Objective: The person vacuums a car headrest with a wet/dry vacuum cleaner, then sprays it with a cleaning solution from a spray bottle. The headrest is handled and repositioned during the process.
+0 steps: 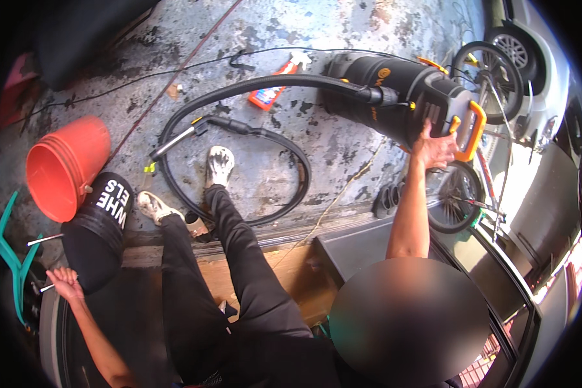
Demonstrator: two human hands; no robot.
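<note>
My left hand (pixel 64 283) is closed around the wire handle of a black bucket (pixel 97 242) at the left. The bucket is tipped on its side and has white lettering. Far to the right, my right hand (pixel 435 150) rests on the top end of a black and orange shop vacuum (pixel 385 90), which lies on its side. Its fingers are spread beside the vacuum's orange handle (pixel 477 132). From the vacuum a black hose (pixel 239 87) loops across the floor to a wand (pixel 172 143) with a metal tube.
An orange bucket (pixel 77 165) lies tipped above the black one. A red spray bottle (pixel 275 87) is behind the hose, near a dark cord (pixel 149 72). Right of the vacuum are a bicycle (pixel 488 81) and a silver car (pixel 549 52). A blurred patch hides the lower right.
</note>
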